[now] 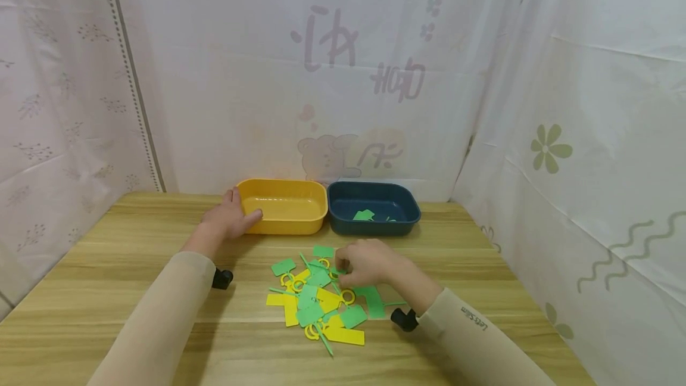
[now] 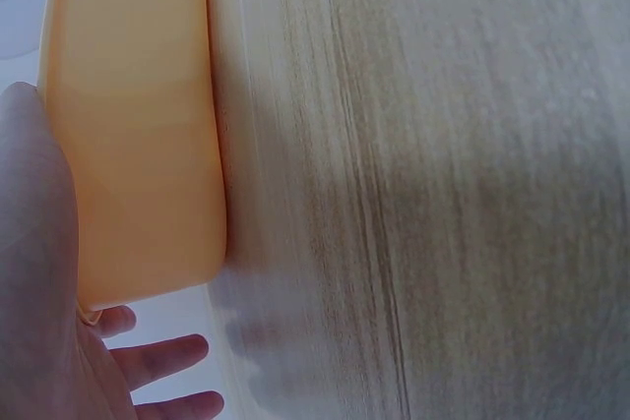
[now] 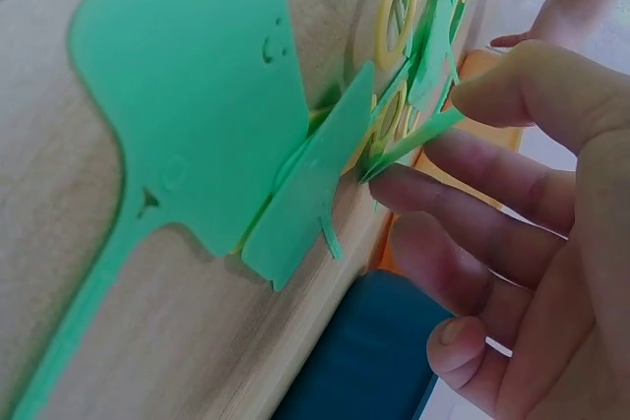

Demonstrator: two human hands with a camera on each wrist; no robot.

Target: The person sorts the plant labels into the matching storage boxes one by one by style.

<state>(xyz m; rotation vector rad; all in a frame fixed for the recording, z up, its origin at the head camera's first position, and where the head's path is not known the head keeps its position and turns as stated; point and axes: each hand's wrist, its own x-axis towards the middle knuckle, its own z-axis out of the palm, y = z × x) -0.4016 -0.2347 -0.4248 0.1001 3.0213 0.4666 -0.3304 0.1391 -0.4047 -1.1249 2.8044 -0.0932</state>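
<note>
My right hand (image 1: 367, 264) is over the far right part of a loose heap of flat plastic tags. Its thumb and forefinger pinch the edge of a green tag (image 3: 413, 143), clearest in the right wrist view. Yellow tags (image 1: 345, 336) with ring ends and other green tags (image 1: 354, 317) with thin tails overlap in the heap. My left hand (image 1: 227, 219) rests at the left end of a yellow bin (image 1: 289, 227), thumb by the front rim and straight fingers along the side. Beside that bin stands a dark blue bin (image 1: 375, 228) holding a few green tags (image 1: 364, 215).
Both bins stand side by side near the back edge of the wooden table (image 1: 134, 261). A patterned white curtain (image 1: 236, 106) hangs behind and on both sides. Black wrist cameras (image 1: 404, 319) are strapped below each hand.
</note>
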